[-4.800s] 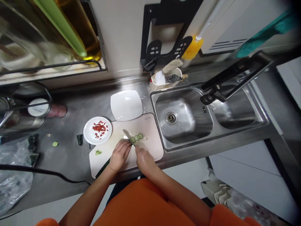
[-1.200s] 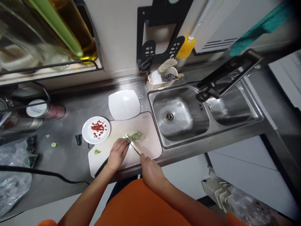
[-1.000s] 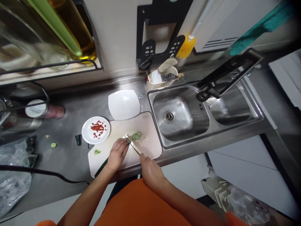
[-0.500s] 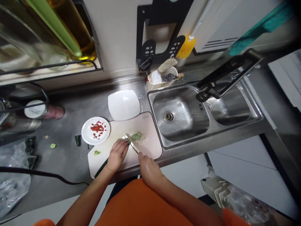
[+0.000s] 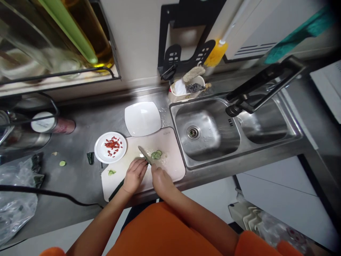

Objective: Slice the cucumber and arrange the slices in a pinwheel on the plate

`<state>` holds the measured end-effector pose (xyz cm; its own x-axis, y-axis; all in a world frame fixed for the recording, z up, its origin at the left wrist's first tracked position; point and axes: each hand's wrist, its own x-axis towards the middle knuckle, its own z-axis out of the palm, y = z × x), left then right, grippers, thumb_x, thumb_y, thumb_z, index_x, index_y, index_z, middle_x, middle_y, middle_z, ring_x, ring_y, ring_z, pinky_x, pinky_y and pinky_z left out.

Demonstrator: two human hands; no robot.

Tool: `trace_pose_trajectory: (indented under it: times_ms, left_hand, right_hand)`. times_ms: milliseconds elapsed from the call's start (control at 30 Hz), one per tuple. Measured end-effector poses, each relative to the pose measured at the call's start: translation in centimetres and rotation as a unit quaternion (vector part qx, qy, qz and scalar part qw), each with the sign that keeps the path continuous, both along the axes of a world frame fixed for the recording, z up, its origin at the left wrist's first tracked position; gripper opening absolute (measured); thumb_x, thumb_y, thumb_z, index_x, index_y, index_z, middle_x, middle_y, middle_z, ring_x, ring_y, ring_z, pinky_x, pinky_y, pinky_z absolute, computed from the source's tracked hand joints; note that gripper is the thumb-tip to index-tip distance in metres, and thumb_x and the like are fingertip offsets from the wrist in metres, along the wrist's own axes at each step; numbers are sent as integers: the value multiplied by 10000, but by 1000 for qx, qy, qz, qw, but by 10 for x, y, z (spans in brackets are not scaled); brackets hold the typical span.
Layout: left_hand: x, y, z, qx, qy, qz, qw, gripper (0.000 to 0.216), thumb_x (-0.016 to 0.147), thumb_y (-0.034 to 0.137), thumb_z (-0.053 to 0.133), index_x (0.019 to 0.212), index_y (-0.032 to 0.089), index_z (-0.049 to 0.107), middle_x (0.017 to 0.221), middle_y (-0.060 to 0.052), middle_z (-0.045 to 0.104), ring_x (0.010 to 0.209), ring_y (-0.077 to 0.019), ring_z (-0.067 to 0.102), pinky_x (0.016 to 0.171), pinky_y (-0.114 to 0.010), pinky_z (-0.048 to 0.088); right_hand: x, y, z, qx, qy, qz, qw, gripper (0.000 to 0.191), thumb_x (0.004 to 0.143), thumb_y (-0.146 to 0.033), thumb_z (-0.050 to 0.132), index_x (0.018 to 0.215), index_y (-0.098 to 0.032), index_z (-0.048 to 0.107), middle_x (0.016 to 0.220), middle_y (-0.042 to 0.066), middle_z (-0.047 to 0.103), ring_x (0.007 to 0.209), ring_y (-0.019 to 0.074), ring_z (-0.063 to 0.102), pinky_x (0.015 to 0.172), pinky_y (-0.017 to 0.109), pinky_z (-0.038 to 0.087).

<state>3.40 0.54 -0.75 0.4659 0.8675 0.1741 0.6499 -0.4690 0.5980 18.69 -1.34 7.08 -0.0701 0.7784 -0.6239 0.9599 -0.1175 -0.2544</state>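
Item: cucumber (image 5: 116, 191), on the board (image 5: 170, 145), tail emerging toward eight o'clock under my left grip (image 5: 135, 175), curled over it. Likely firm, light, wet-slick; best held behind the cut. Item: knife (image 5: 143, 153), handle enclosed by my right grip (image 5: 161, 180), blade toward eleven.

The blade (image 5: 144, 153) is metal, the square plate (image 5: 142, 119) glossy.

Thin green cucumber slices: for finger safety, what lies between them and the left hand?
The silvery metal knife blade lies between those slices and the left hand in the head view.
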Motion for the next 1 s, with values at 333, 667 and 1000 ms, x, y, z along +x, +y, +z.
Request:
trace_pose_trajectory:
  times_ms: [333,667,1000]
  left_hand:
    - [-5,-16,12,-25,108,32,993,356,889,287,496,1232,213,558,1265,-130,521,1160,-272,498,979,-450,451]
    - [-36,-48,27,-51,60,238,968,456,896,289,460,1345,211,456,1187,-125,543,1114,-240,518,994,-401,419]
    - [-79,-30,29,-125,131,526,831,559,824,301,501,1344,113,417,1082,-154,544,1122,-305,488,980,-455,399]
  right_hand:
    - [11,-3,-6,19,39,10,999,381,876,-22,287,1171,-109,510,911,121,663,856,215,644,700,263,461]
    - [28,-7,-6,-15,29,27,999,450,823,-18,319,1221,-148,484,944,110,646,871,214,616,715,275,412]
    - [40,-19,-2,13,-14,83,996,371,856,-43,312,1136,-179,514,960,102,594,805,210,618,635,271,400]
